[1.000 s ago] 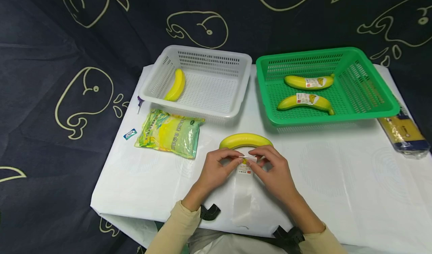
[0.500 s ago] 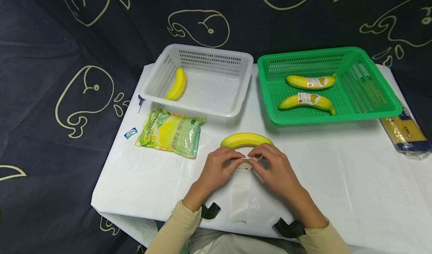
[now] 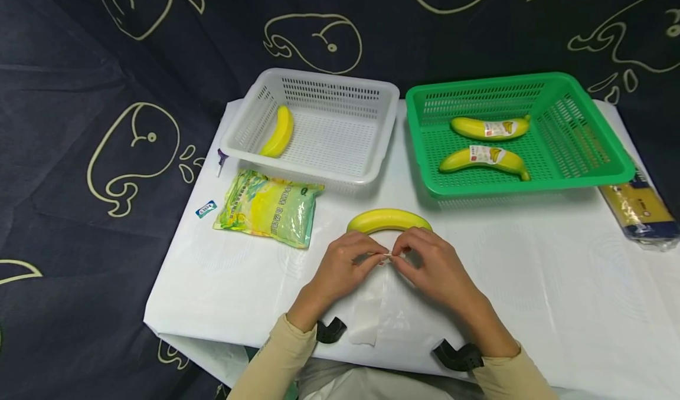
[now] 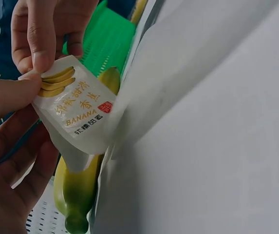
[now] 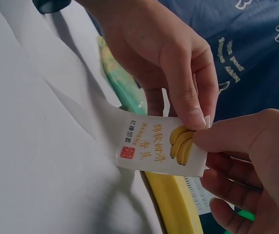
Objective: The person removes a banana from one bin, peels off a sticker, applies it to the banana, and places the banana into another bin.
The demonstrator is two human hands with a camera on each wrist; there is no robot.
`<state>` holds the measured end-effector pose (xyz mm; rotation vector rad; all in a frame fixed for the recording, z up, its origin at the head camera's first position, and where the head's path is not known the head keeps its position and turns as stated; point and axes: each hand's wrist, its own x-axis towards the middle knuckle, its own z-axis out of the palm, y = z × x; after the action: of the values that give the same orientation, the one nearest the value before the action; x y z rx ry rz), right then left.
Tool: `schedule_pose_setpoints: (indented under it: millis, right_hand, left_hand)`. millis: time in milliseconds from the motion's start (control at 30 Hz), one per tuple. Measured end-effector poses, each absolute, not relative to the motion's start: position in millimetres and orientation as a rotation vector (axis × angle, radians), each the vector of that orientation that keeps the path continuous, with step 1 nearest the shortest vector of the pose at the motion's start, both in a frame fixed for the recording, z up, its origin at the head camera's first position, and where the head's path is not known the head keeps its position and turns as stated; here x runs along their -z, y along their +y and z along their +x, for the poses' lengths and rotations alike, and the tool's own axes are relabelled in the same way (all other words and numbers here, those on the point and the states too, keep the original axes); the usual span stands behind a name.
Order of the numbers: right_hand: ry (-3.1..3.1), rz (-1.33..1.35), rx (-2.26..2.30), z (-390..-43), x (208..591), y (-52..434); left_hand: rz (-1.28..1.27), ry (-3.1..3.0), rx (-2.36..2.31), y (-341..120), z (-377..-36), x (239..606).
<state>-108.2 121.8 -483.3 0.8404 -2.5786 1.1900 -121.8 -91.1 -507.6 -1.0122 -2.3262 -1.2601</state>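
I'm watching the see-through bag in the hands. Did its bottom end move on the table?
Yes. The bag has its loose lower end swung leftward, toward the black clip at the table edge, while both hands pinch its top.

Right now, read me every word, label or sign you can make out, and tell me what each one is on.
"BANANA", with yellow Chinese characters I can't read surely and a red seal above it: on the clear bag both hands pinch.
Labels on the two bananas in the green basket: too small.
Green packet print: blurred.
Small blue wrapper: blurred.
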Motion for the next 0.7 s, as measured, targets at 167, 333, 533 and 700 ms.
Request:
schedule_pose_setpoints:
  millis: [167, 333, 533, 700]
  right_hand:
    - [-2.515, 0.873, -1.114, -109.0, 485.5, 121.1]
    - [-2.359, 0.935, -1.080, -110.0, 489.0, 119.8]
    - [-2.254, 0.977, -1.098, -110.9, 490.5, 118.6]
    - [-2.218, 1.011, -1.066, -110.8, 491.7, 117.7]
  left_hand:
    - [-1.024, -2.335, 1.275, -90.1, -122.3, 507.6]
    - [-0.927, -2.394, 1.509, -87.1, -121.3, 507.7]
    - [-0.680, -2.473, 1.882, -83.2, -117.0, 500.6]
    - [-0.434, -2.479, 2.168, -84.3, -114.8, 479.9]
